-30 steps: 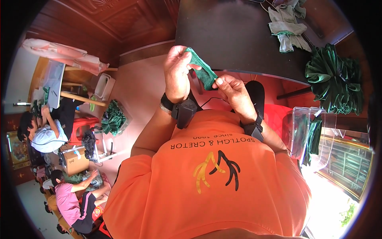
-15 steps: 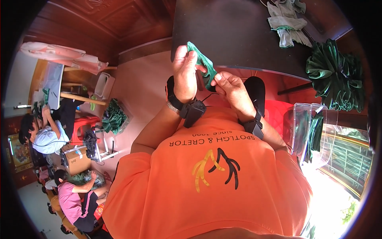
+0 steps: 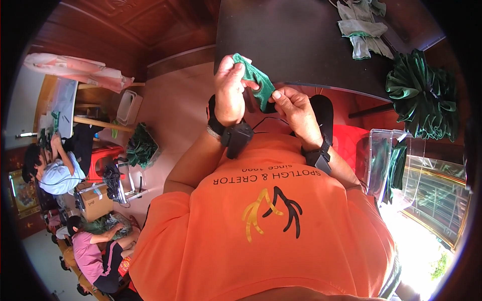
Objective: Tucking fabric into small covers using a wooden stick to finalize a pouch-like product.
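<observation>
A narrow strip of green velvety fabric (image 3: pixel 260 84) stretches between my two hands, just off the near edge of the dark table. Its upper left end is gripped by my left hand (image 3: pixel 231 88), thumb on top and some fingers behind the cloth. Thumb and forefinger of my right hand (image 3: pixel 293 108) pinch the lower right end. Both wrists carry black strapped devices. The cloth hides part of my left fingers.
Pale and green fabric pieces (image 3: pixel 362 30) lie on the dark table (image 3: pixel 281 40). A large bundle of gathered green fabric (image 3: pixel 422 95) is at the right, above a clear plastic bin (image 3: pixel 376 160). Several people sit at the left, near a cardboard box (image 3: pixel 96 201) and another green bundle (image 3: pixel 141 145).
The green strip has turned its face more into view and looks flatter. My left hand has shifted slightly left; my right hand still pinches the lower end.
</observation>
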`<move>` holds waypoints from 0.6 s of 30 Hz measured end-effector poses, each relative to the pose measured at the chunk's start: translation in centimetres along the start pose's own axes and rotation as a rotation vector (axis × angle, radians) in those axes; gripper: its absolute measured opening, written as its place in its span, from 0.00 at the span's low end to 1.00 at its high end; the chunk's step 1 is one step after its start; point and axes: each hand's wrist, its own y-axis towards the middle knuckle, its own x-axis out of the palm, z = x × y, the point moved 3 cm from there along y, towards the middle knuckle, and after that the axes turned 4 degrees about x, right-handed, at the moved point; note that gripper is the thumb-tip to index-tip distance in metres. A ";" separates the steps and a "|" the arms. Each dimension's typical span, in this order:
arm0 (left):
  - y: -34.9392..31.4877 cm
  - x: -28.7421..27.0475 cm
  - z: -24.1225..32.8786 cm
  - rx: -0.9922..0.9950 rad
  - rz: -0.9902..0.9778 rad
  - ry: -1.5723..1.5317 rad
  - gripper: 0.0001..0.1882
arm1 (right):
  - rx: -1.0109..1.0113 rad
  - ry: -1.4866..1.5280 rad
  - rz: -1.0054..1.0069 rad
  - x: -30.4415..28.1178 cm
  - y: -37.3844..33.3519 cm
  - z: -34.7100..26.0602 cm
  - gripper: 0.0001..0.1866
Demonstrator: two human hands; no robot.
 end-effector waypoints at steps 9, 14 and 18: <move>1.4 -1.4 2.3 -0.267 -0.215 0.286 0.13 | -0.215 -0.530 0.148 -1.9 0.5 -2.3 0.05; 1.6 -2.5 2.0 -0.199 -0.255 0.452 0.13 | -0.448 -0.791 0.184 -1.6 -0.5 -3.7 0.05; 1.8 -2.6 2.6 -0.156 -0.439 0.594 0.14 | -0.552 -0.918 0.224 -1.3 -1.5 -4.3 0.04</move>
